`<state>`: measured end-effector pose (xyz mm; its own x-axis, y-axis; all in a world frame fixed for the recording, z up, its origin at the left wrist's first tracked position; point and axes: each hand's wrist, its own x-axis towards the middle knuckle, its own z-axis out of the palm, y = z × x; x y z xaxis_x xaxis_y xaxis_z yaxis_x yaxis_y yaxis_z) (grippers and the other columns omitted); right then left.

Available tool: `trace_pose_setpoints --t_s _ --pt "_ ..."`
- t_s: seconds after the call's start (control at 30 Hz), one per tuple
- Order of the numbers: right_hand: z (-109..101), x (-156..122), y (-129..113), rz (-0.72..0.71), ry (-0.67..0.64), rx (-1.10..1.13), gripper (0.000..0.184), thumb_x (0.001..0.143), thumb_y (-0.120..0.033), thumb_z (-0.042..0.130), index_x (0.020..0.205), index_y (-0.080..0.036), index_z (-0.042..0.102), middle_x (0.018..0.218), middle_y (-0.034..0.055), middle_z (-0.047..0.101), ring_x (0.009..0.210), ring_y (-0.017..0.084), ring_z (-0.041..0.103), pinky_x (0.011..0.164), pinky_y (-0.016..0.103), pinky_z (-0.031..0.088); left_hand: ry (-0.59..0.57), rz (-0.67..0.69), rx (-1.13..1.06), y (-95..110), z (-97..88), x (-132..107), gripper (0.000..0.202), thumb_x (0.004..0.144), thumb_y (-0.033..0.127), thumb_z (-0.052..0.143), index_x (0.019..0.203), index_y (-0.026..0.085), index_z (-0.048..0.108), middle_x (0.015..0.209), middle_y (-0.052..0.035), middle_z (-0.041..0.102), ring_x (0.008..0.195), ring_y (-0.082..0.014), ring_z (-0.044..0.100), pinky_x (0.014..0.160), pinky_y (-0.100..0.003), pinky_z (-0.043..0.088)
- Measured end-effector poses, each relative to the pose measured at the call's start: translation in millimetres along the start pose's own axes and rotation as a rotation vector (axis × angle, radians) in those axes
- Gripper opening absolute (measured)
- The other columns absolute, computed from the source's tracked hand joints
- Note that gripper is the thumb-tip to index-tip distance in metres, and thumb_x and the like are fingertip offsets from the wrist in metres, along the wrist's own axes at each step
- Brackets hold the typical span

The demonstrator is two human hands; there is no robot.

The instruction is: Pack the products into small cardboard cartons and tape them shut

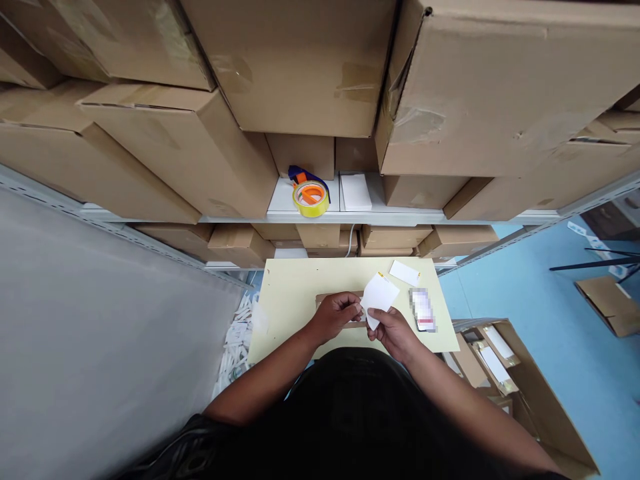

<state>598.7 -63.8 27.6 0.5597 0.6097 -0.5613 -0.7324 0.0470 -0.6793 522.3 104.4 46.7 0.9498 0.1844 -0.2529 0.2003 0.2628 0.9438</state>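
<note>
While what the left hand (334,317) grips is unclear, the right hand (395,331) pinches white, yellow-marked paper (381,294).

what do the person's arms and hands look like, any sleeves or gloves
The left hand and right hand are bare, with no gloves or watch visible. The black top has a dark sleeve ending above the bare left forearm.
</note>
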Motion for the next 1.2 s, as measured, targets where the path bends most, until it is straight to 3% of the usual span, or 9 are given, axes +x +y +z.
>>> trace_pose_setpoints --t_s 0.13,0.2,0.33,0.4,0.47,0.6,0.93,1.07,1.2 --pt "-2 4 4 0.040 -0.017 -0.038 0.039 0.074 -0.041 0.084 0.097 -0.015 0.067 0.067 0.0012 0.066 0.052 0.014 0.056 0.049 0.028 0.048 0.026 0.008 0.007 1 0.9 -1 0.021 0.081 0.038 0.070 0.077 0.017 0.066 0.072 -0.0007 0.066 0.069 -0.0143 0.061 0.072 -0.029 0.051" --pt "-5 8 5 0.026 0.084 -0.104 0.044 0.073 -0.044 0.084 0.102 -0.019 0.063 0.073 -0.0001 0.065 0.058 0.015 0.059 0.053 0.029 0.049 0.049 0.009 0.018 2 1.4 0 0.020 0.080 0.036 0.068 0.074 0.018 0.065 0.070 -0.0002 0.065 0.068 -0.0141 0.060 0.072 -0.029 0.050" --pt "-10 8 -2 -0.334 0.426 -0.382 0.053 0.069 -0.041 0.086 0.111 -0.026 0.057 0.088 -0.0020 0.060 0.073 0.016 0.058 0.064 0.029 0.050 0.102 0.004 0.020 1 0.5 1 0.019 0.080 0.035 0.066 0.071 0.018 0.063 0.069 0.0004 0.063 0.068 -0.0139 0.058 0.071 -0.028 0.049" --pt "-6 3 -9 -0.514 0.344 -0.558 0.041 0.074 -0.038 0.083 0.107 -0.026 0.062 0.092 -0.0001 0.060 0.078 0.017 0.056 0.071 0.030 0.049 0.103 0.000 0.032 -2 -0.4 2 0.017 0.081 0.034 0.064 0.073 0.018 0.064 0.071 0.0006 0.063 0.069 -0.0139 0.058 0.071 -0.028 0.049" --pt "1 -1 -14 -0.589 0.147 -0.699 0.024 0.080 -0.038 0.078 0.097 -0.024 0.068 0.090 0.0017 0.062 0.081 0.018 0.056 0.075 0.031 0.048 0.090 0.016 0.065 -5 -0.9 3 0.015 0.081 0.031 0.063 0.074 0.018 0.065 0.072 0.0009 0.063 0.070 -0.0137 0.057 0.071 -0.027 0.048" --pt "17 0 -15 -0.588 -0.005 -0.778 0.015 0.087 -0.038 0.071 0.090 -0.024 0.071 0.082 0.0020 0.066 0.076 0.018 0.055 0.072 0.031 0.046 0.089 0.044 0.121 -9 -1.1 4 0.012 0.080 0.027 0.060 0.073 0.019 0.066 0.072 0.0015 0.062 0.071 -0.0141 0.057 0.071 -0.026 0.045" --pt "19 14 -2 -0.420 0.119 -0.681 0.022 0.088 -0.040 0.063 0.077 -0.022 0.070 0.072 -0.0002 0.066 0.069 0.018 0.057 0.065 0.029 0.043 0.143 -0.010 0.119 -19 -10.0 -6 0.013 0.077 0.030 0.060 0.071 0.019 0.064 0.068 0.0019 0.060 0.068 -0.0147 0.055 0.067 -0.026 0.043" --pt "15 23 -2 -0.368 0.180 -0.566 0.023 0.086 -0.041 0.062 0.072 -0.022 0.066 0.064 -0.0016 0.061 0.065 0.017 0.053 0.063 0.028 0.041 0.238 -0.047 0.116 -34 -31.1 -11 0.012 0.071 0.029 0.057 0.064 0.019 0.058 0.060 0.0037 0.052 0.061 -0.0128 0.047 0.060 -0.025 0.036" --pt "14 29 -1 -0.353 0.227 -0.513 0.023 0.083 -0.040 0.064 0.070 -0.022 0.064 0.060 -0.0028 0.056 0.060 0.015 0.049 0.060 0.027 0.039 0.338 -0.076 0.116 -52 -69.9 -26 0.012 0.067 0.030 0.054 0.061 0.019 0.056 0.057 0.0047 0.047 0.058 -0.0116 0.042 0.058 -0.024 0.031"
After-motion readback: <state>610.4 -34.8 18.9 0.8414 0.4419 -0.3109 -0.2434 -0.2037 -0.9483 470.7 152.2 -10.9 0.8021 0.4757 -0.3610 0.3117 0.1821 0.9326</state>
